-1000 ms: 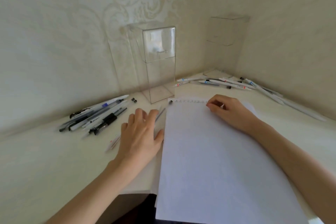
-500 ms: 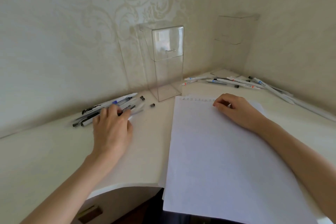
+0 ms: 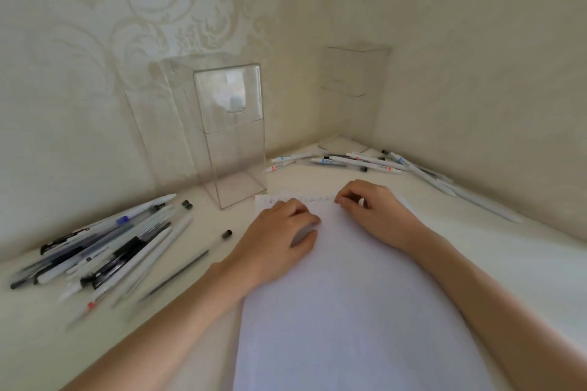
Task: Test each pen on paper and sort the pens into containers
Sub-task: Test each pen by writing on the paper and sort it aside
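A white sheet of paper lies in front of me, with a row of small test marks along its top edge. My left hand rests on the sheet's upper left corner with its fingers curled round what looks like a pale pen, which shows under the thumb. My right hand sits at the top of the sheet with curled fingers touching the paper, and nothing shows in it. A tall clear container stands behind the paper. A second clear container stands in the corner.
A pile of white, black and clear pens lies at the left by the wall. A thin clear pen lies between that pile and my left arm. More white pens lie along the right wall near the corner. A loose black cap sits by the tall container.
My left hand reached left to the pen pile, then came back onto the paper's top left corner with its fingers curled. My right hand stayed in place.
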Tool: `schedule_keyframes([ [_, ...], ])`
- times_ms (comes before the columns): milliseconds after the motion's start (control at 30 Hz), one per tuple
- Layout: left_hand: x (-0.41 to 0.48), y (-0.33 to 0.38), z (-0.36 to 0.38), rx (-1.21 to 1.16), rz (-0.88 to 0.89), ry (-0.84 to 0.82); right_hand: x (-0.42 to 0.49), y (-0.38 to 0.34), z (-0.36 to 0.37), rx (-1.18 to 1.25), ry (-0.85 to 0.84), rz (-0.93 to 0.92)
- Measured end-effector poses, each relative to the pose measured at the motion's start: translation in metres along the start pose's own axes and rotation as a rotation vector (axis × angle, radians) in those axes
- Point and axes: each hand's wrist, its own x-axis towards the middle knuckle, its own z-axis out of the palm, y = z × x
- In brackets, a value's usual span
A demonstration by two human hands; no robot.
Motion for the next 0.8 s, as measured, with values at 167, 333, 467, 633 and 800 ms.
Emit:
schedule_keyframes([
  [167,-0.002,-0.006,0.007,-0.049,0.033,0.067,0.045,0.019,0.001,-0.178,0.045,0.107],
  [333,-0.003,-0.01,0.009,-0.059,0.047,0.077,0.09,0.035,0.017,-0.475,0.015,0.222],
  [467,-0.003,-0.009,0.009,-0.052,0.054,0.09,0.089,0.038,0.023,-0.601,0.046,0.24],
  [633,-0.003,-0.008,0.002,-0.055,0.004,0.275,0.05,0.008,-0.005,-0.257,0.201,0.122],
  [800,-0.002,-0.008,-0.006,0.077,-0.03,0.392,-0.014,-0.042,-0.028,0.125,-0.012,0.124],
])
